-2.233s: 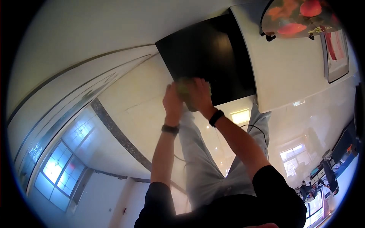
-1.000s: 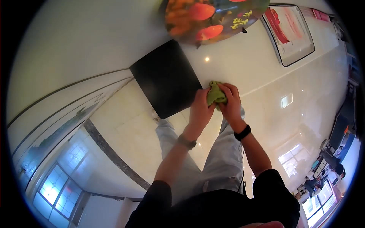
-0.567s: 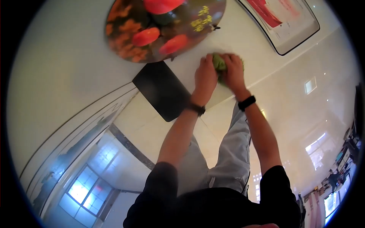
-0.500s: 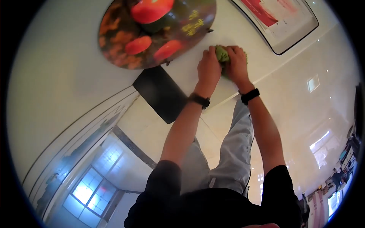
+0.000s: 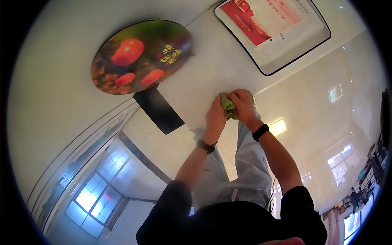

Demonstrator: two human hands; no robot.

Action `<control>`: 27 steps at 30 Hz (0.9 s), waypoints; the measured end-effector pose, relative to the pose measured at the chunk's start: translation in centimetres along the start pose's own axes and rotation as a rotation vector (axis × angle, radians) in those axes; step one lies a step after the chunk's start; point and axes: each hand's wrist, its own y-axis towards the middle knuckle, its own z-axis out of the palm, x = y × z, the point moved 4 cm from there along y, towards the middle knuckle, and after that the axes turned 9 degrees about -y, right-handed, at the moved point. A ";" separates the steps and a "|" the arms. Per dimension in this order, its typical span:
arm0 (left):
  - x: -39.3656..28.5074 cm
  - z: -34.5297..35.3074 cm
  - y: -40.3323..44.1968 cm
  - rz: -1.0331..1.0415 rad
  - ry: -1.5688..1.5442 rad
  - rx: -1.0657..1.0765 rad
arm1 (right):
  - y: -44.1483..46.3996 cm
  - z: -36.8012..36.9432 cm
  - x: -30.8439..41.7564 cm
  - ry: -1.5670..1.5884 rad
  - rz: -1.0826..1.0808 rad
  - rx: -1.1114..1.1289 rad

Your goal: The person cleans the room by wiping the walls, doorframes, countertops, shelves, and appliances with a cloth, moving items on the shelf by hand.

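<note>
A crumpled green cloth (image 5: 228,103) is gripped between both hands, above the near edge of a pale glossy surface (image 5: 204,65). My left hand (image 5: 215,117) holds its left side, with the fingers curled. Over its right part my right hand (image 5: 243,107) is closed, and some cloth shows beyond the fingers. A dark flat panel (image 5: 160,110) lies to the left of my hands, apart from them. Beyond it is an oval board (image 5: 143,57) with a picture of red fruit and yellow characters.
A black-rimmed tray (image 5: 265,69) with red and white printed papers (image 5: 261,20) is at the upper right. Glossy floor (image 5: 306,106) stretches to the right. Lower left is a bright window (image 5: 96,196). Distant furniture and a person (image 5: 355,198) appear at the far right.
The view has shifted, so the oval board and the tray show more fully. Both hands with the cloth have come back nearer my body, from the surface to its near edge.
</note>
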 end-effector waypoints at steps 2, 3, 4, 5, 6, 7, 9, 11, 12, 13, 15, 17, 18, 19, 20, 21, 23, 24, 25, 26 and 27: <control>-0.3 -0.1 0.4 -0.053 0.029 0.010 | 0.7 0.0 -0.2 0.009 -0.022 0.011; -0.8 -0.5 0.9 -0.069 0.033 -0.015 | 1.5 -0.2 -0.3 0.010 -0.040 0.016; -1.2 -1.0 1.3 -0.085 0.037 -0.040 | 2.4 -0.3 -0.3 -0.013 -0.060 0.013; -1.7 -1.5 1.8 -0.102 0.042 -0.065 | 3.4 -0.4 -0.3 -0.034 -0.081 0.011; -2.0 -2.1 2.7 -0.118 0.042 -0.069 | 4.6 -0.4 -0.3 -0.056 -0.105 0.009; -2.2 -2.7 3.9 -0.135 0.040 -0.076 | 5.8 -0.2 -0.5 -0.062 -0.115 -0.015; -2.2 -3.9 6.0 -0.142 0.043 -0.105 | 8.0 0.4 -0.7 -0.073 -0.133 -0.063; -2.0 -4.9 7.7 -0.113 0.048 -0.151 | 10.0 0.4 -0.2 -0.085 -0.114 -0.073; -2.3 -5.5 8.0 -0.136 0.048 -0.158 | 10.5 0.5 0.2 -0.093 -0.104 -0.080; -2.6 -6.0 8.2 -0.160 0.047 -0.164 | 10.5 0.8 0.5 -0.112 -0.092 -0.090; -2.0 -6.3 7.2 -0.169 0.033 -0.198 | 10.4 1.3 1.2 -0.154 -0.068 -0.104; 0.1 -5.4 4.7 -0.141 0.008 -0.262 | 8.6 2.7 2.3 -0.208 -0.110 -0.017; 1.5 -5.0 3.3 -0.180 -0.024 -0.277 | 7.6 3.5 2.8 -0.235 -0.131 0.018; 3.1 -4.6 1.3 -0.220 -0.053 -0.287 | 6.5 4.6 3.5 -0.212 -0.163 0.054; 4.1 -4.6 -0.8 -0.263 -0.080 -0.290 | 5.0 5.8 4.5 -0.185 -0.187 0.094; 4.6 -5.1 -2.7 -0.327 -0.117 -0.283 | 4.0 6.8 5.6 -0.159 -0.212 0.131; 5.7 -6.4 -5.1 -0.443 -0.190 -0.268 | 3.7 8.2 8.3 -0.158 -0.194 0.321; 6.1 -7.4 -5.4 -0.506 -0.167 -0.251 | 3.6 9.0 9.4 -0.158 -0.184 0.420; 6.3 -8.6 -5.4 -0.567 -0.145 -0.237 | 3.8 9.7 9.9 -0.125 -0.236 0.346; 6.7 -9.6 -5.4 -0.627 -0.124 -0.223 | 4.3 10.6 10.1 -0.092 -0.288 0.272; 7.0 -10.5 -5.1 -0.578 -0.102 -0.269 | 4.7 11.3 10.3 -0.058 -0.337 0.200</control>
